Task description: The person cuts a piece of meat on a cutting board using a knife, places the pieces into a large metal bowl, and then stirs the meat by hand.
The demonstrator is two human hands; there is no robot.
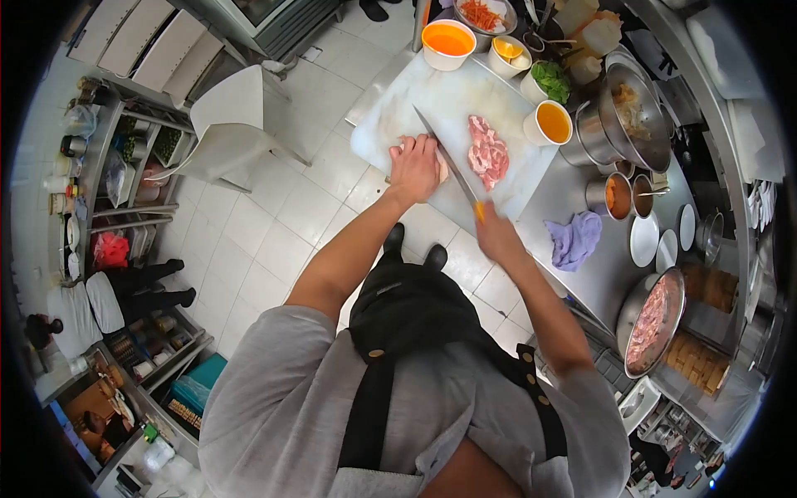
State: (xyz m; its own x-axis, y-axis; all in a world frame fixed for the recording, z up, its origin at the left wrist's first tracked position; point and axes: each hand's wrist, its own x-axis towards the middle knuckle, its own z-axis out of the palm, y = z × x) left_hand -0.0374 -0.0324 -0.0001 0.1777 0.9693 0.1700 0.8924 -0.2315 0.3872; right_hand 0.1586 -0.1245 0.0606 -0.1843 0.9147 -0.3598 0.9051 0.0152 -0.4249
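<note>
Head view: blade between the gripped meat and the loose pile

From where I'm standing, the steel tabletop (606, 282) runs away along the right, with the white cutting board (388, 112) on it as the landmark. A large metal bowl of raw meat (655, 319) sits well apart to the board's right, and a crumpled purple cloth (574, 241) lies nearer, just off the board's right side. A white tub (449, 63) of orange liquid stands at its far edge.

On the board, the knife (448, 155) slants away and leftward from the right hand (499, 235), its tip farthest out. To its right lies a pile of raw meat (487, 153), longer away from the person than across. To its left, the left hand (415, 170) covers a pale pink meat piece (443, 169), close against the blade; too little shows to tell its long axis. That hand is the nearer one.

The left fingers are bent and slightly spread, pressing down on the piece. The right fingers are closed round the knife's yellow-orange handle.
</note>
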